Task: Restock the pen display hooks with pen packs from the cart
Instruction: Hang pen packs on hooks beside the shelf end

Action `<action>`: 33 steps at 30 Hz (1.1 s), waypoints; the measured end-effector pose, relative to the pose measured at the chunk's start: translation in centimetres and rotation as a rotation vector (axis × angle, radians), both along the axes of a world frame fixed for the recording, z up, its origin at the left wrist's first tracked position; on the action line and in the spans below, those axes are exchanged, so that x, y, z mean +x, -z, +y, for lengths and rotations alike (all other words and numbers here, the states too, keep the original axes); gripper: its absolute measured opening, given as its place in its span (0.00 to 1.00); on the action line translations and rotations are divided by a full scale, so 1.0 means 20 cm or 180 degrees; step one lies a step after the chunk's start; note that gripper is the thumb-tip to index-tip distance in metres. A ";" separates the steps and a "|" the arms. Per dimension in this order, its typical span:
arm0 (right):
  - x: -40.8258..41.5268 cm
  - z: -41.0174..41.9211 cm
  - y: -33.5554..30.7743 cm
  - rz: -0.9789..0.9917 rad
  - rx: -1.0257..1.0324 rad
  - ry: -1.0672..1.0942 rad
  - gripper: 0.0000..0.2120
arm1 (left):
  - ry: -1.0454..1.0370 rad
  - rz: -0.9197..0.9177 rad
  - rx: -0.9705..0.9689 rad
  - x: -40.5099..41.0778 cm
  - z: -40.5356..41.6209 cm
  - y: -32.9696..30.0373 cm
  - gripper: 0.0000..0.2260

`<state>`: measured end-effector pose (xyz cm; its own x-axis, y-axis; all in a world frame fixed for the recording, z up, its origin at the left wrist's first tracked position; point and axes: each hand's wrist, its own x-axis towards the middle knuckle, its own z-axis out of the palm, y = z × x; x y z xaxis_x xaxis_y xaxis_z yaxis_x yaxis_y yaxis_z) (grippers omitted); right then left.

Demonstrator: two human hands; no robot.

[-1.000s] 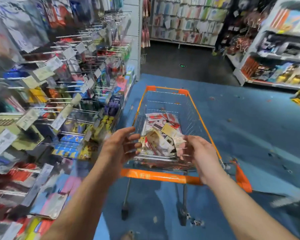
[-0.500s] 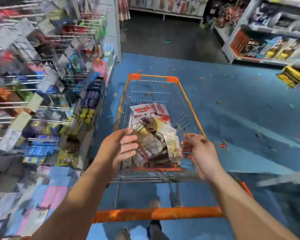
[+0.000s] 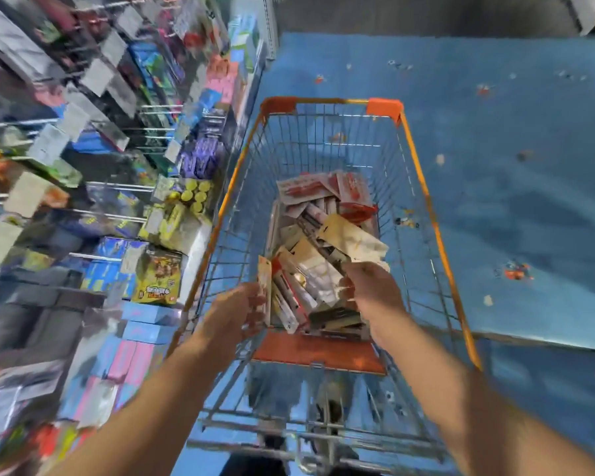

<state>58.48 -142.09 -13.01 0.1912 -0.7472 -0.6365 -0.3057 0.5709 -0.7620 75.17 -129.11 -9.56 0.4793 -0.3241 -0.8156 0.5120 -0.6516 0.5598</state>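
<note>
- The cart (image 3: 423,187) stands just right of the hooks (image 3: 117,139), so packs can be passed straight across.
- The packs (image 3: 320,255) lie heaped in the cart's near end, within reach.
- The left hand (image 3: 237,310), at the heap's left edge, curls its fingers on an upright pack (image 3: 264,286).
- The right hand (image 3: 368,290) is down in the heap's right side; blur hides whether it grips anything.

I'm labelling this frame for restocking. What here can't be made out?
Head view only:
- Display hooks: motion blur, free hooks unreadable.
- Pack print: too blurred.
- Right hand fingers: hidden behind the hand, grip unclear.
- Cart handle: cut off by the bottom edge.
</note>
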 end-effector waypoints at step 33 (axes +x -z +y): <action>0.36 -0.07 1.26 0.1253 -0.1688 -0.2052 0.36 | 0.0876 -0.1208 0.1366 0.01 -0.28 1.47 0.64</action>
